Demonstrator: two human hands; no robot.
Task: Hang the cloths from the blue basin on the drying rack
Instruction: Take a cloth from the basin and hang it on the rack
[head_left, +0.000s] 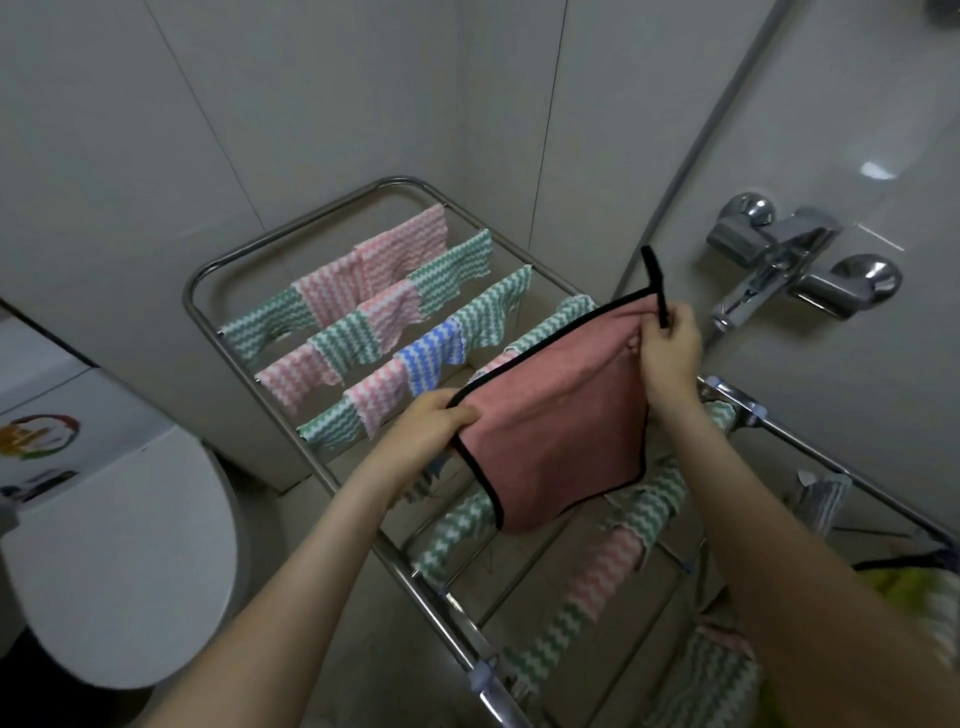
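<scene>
She's mid-hang with one piece: a pink cloth (556, 431) edged in black, held up in the air over the middle of the drying rack (208, 322), not touching any rail that I can see. The left hand (441, 421) has its grip pinched on the near-left corner, thumb on top of the hem. The right hand (670, 353) pinches the far-right corner just at the foot of the black hanging loop (652, 270), which sticks up above the fingers. The cloth sags between the two grips instead of hanging flat. The far rails already carry a row of striped cloths (363, 291) in green, pink and blue, and more of them hang on the rails nearer her, so I'd judge the job well along. What comes next, I reckon, is to pull the top edge taut, lower it over a rail with room on it and let half fall either side. Which rail is free I can't tell, since the pink cloth hides the ones beneath it; she should mind not to drag the neighbouring pieces off as it comes down
</scene>
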